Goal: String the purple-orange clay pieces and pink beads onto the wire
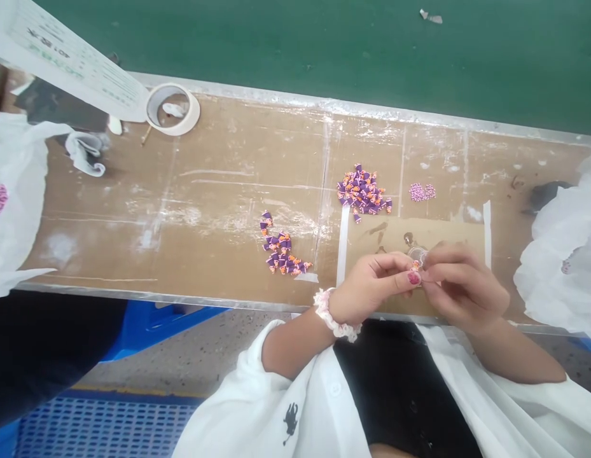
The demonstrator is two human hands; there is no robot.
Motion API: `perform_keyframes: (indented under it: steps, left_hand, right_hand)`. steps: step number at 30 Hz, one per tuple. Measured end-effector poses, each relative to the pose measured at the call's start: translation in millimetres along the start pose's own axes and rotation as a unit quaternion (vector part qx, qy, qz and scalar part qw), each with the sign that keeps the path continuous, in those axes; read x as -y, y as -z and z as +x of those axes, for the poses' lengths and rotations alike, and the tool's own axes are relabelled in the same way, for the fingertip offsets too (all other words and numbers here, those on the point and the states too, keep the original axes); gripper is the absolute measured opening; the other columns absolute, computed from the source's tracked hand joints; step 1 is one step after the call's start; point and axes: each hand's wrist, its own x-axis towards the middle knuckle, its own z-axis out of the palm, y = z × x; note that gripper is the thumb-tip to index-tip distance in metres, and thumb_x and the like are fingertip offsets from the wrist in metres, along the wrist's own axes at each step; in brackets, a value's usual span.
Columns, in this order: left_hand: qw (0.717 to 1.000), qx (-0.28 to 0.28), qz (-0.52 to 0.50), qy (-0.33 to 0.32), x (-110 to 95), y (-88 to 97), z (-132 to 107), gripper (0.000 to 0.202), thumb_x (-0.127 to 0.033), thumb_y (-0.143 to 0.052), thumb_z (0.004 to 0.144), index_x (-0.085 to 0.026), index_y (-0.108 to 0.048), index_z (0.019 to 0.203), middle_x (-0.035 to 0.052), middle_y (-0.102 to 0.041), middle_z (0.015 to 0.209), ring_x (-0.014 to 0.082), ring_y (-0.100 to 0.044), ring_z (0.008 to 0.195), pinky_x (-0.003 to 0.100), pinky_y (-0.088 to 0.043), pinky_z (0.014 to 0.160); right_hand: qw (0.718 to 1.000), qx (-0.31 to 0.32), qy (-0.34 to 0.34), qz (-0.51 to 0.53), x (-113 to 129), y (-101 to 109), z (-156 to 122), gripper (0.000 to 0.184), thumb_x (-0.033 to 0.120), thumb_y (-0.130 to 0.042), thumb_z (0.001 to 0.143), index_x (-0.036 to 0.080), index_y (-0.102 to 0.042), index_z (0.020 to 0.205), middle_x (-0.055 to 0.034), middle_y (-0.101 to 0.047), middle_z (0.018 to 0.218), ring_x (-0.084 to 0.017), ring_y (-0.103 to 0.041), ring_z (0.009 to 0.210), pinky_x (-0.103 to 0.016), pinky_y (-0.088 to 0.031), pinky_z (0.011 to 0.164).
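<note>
My left hand point(378, 283) pinches a tiny orange-haired figurine point(415, 264) between thumb and forefinger. Close against it, my right hand point(460, 283) is closed with its fingertips together; what they hold is too small to make out. Just behind the fingertips lies a small clear round piece point(417, 254), partly covered by the hands. Beyond my left hand is a heap of purple and orange figurines point(363, 192). A second, looser group of similar figurines point(282, 251) lies to the left. Small pink-and-white pieces point(422, 192) sit in a little patch beyond my right hand.
The brown tabletop point(228, 216) carries a roll of white tape point(173, 109) and a white bottle point(85, 63) at the far left. White plastic bags stand at the left point(18, 191) and right point(562, 248) ends. A green surface point(299, 51) borders the far edge.
</note>
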Motion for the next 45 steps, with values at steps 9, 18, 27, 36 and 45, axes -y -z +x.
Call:
perform_keyframes:
  steps: [9,18,27,36,45]
  left_hand:
    - [0.993,-0.017,0.021,-0.117,0.3,-5.2,-1.8,0.016,-0.026,-0.076,0.076,-0.015,-0.065,0.072,0.0013,-0.057,0.082,0.0083,-0.054,0.075,0.024,-0.048,0.078]
    - [0.975,-0.041,0.111,-0.188,1.9,-5.3,0.8,0.015,-0.028,-0.076,0.076,-0.017,-0.066,0.075,0.003,-0.056,0.083,0.0121,-0.056,0.081,0.026,-0.049,0.08]
    - [0.95,-0.024,0.23,-0.211,-3.4,-1.3,-0.6,0.01,-0.024,-0.069,0.082,-0.017,-0.063,0.077,0.0046,-0.058,0.087,0.0134,-0.058,0.085,0.028,-0.048,0.083]
    - [0.931,-0.026,0.291,-0.221,-2.7,3.8,0.6,0.01,-0.025,-0.071,0.081,-0.017,-0.067,0.076,0.0048,-0.061,0.085,0.0139,-0.06,0.084,0.028,-0.049,0.08]
    - [0.967,-0.123,0.143,-0.172,1.5,11.8,7.3,0.02,-0.034,-0.076,0.076,-0.016,-0.067,0.075,0.0019,-0.062,0.074,0.0098,-0.055,0.07,0.024,-0.045,0.066]
  right_hand:
    - [0.996,-0.058,-0.005,-0.072,10.9,-4.6,-12.4,0.03,0.006,-0.067,0.076,0.027,-0.062,0.097,-0.0024,-0.063,0.081,-0.017,-0.063,0.069,-0.033,-0.053,0.059]
    - [0.994,-0.073,-0.073,0.031,19.2,-9.4,-13.6,0.03,0.003,-0.063,0.076,0.027,-0.054,0.092,-0.0017,-0.066,0.08,-0.016,-0.064,0.068,-0.03,-0.053,0.054]
    - [0.988,-0.041,-0.097,0.109,16.7,-4.8,-6.6,0.032,-0.002,-0.061,0.074,0.024,-0.053,0.09,-0.0003,-0.06,0.077,-0.014,-0.061,0.067,-0.029,-0.052,0.059]
    - [0.957,-0.009,-0.21,0.202,15.6,-0.7,-8.6,0.024,0.004,-0.059,0.081,0.025,-0.053,0.092,-0.0008,-0.059,0.075,-0.014,-0.059,0.069,-0.025,-0.05,0.055]
    - [0.974,0.054,-0.214,0.055,-7.6,23.3,-24.3,0.028,0.006,-0.059,0.08,0.026,-0.052,0.099,0.0015,-0.056,0.076,-0.011,-0.052,0.061,-0.024,-0.045,0.054]
